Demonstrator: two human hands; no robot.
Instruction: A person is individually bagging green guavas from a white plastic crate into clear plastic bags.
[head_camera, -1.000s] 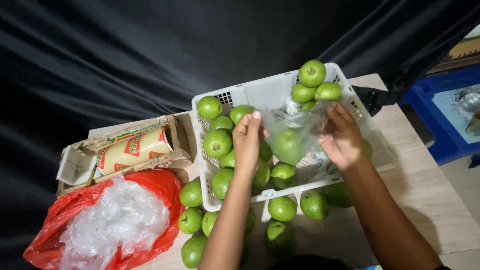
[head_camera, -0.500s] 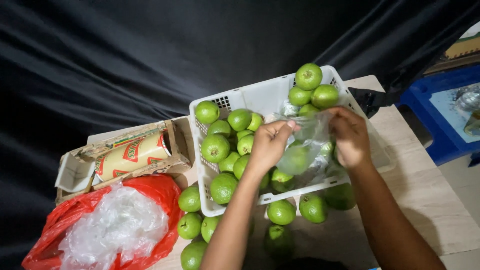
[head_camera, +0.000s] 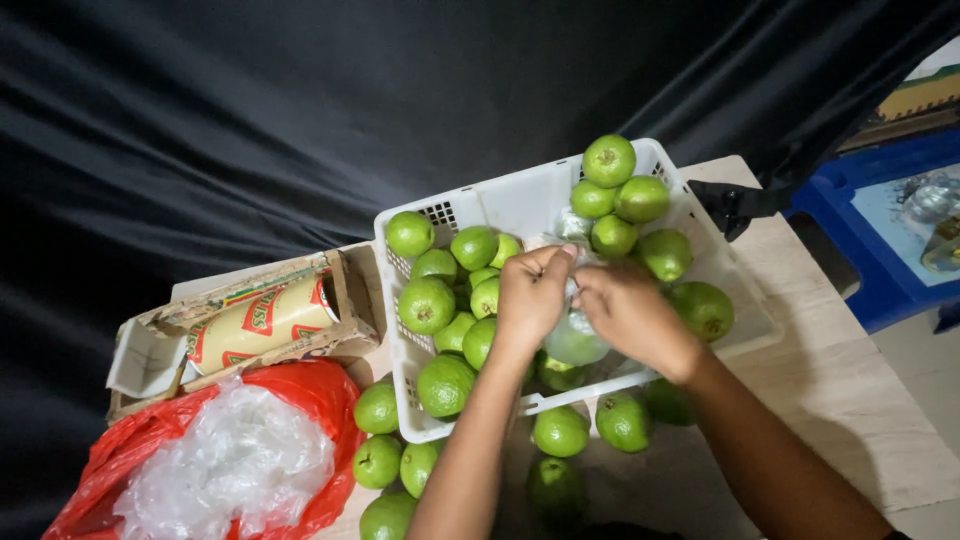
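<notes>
Where both hands (head_camera: 585, 305) pinch the clear bag (head_camera: 577, 337), basket (head_camera: 520, 205) walls crowd close.

The hands (head_camera: 580, 305) hid most of a clear bag (head_camera: 577, 338) with green fruit inside, and the red bag (head_camera: 205, 465) was cut off at the bottom edge.

Both hands, left hand (head_camera: 530, 295) and right hand (head_camera: 625, 310), pinch a clear bag (head_camera: 575, 335) over the white basket (head_camera: 520, 205).
</notes>
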